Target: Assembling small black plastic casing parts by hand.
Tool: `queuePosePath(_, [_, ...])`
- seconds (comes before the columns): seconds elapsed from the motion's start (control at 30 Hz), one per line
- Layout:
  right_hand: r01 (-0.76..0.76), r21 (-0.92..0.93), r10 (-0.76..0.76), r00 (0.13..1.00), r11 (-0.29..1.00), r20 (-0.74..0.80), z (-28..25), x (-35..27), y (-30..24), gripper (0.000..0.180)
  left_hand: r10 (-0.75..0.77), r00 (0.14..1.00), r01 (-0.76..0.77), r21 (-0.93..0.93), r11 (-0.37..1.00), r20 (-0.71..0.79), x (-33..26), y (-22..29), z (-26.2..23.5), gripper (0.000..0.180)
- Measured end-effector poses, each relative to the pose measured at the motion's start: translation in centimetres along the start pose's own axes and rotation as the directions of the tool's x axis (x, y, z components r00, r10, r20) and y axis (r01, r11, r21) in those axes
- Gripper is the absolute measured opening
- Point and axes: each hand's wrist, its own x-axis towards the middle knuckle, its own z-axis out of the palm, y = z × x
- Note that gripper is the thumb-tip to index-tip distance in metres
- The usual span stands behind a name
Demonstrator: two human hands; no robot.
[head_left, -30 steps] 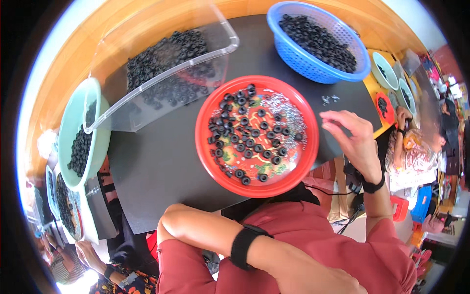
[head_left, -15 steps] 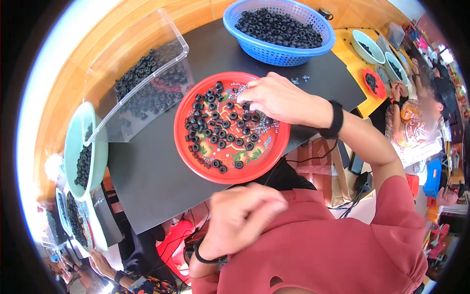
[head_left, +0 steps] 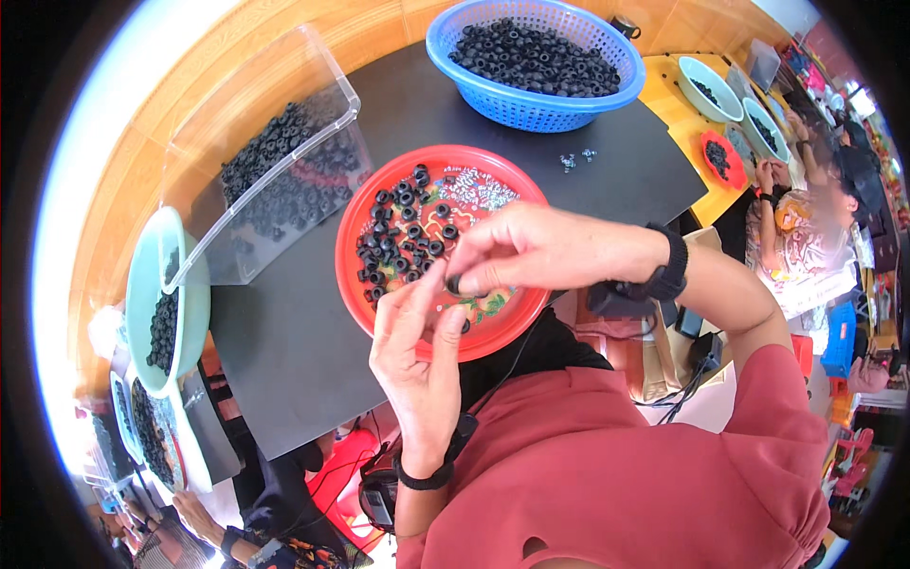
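Above a round red tray (head_left: 348, 275), my two hands meet at the fingertips. Between the thumb and fingers of my right hand (head_left: 545, 248) is a small black ring-shaped part (head_left: 454, 284). My left hand (head_left: 414, 356) reaches over the tray's near rim, its fingers stretched out and its thumb apart. The left fingertips come up against the held part; whether they grip it, I cannot tell. Loose black ring-shaped parts (head_left: 386, 248) lie mostly in the tray's left half. Many tiny silvery pieces (head_left: 481, 188) are spread at its far side.
A blue perforated basket (head_left: 545, 114) of black parts stands at the back of the dark table (head_left: 275, 379). To the left are a clear plastic bin (head_left: 223, 232) and a pale green basin (head_left: 196, 318), both holding black parts. Other people work at both sides.
My left hand has risen from over my lap to the tray. My right hand has drawn nearer from the tray's far side with a black part, and the two hands now meet.
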Motion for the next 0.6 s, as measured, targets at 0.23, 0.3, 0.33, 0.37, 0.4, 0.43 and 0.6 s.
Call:
queuePosePath(0.23, [-0.221,0.428,0.185,0.975,0.876,0.125,0.7,-0.7,-1.1,0.027,0.025,1.0,-0.026,-0.076,0.997,-0.011,-0.5,-0.2,0.5,0.025])
queuePosePath(0.3, [-0.168,0.272,0.143,0.984,0.947,0.111,0.7,-0.1,-1.8,0.023,-0.061,0.997,0.05,-0.193,0.98,-0.05,-0.5,-0.2,0.3,0.024])
queuePosePath(0.33, [-0.168,0.272,0.141,0.983,0.947,0.114,0.4,0.4,-1.6,0.023,-0.159,0.985,0.134,-0.301,0.944,-0.06,-0.5,-0.2,0.0,0.023])
queuePosePath(0.37, [0.017,-0.005,-0.017,1.0,1.0,-0.027,-0.4,1.0,-1.1,0.021,-0.225,0.974,0.195,-0.371,0.908,-0.038,-0.4,-0.3,-0.2,0.024])
queuePosePath(0.4, [0.166,-0.302,-0.208,0.972,0.939,-0.111,-1.4,1.7,-0.4,0.02,-0.278,0.961,0.234,-0.487,0.841,-0.018,-0.2,-0.5,-0.6,0.026])
queuePosePath(0.43, [0.1,-0.504,-0.232,0.95,0.858,-0.207,-2.7,2.5,0.1,0.019,-0.32,0.948,0.269,-0.562,0.782,0.008,-0.1,-0.7,-0.9,0.028])
queuePosePath(0.6, [-0.099,-0.789,-0.322,0.877,0.606,-0.357,-6.7,5.9,2.3,0.013,-0.364,0.919,0.348,-0.742,0.573,0.15,0.1,-0.7,-2.0,0.035])
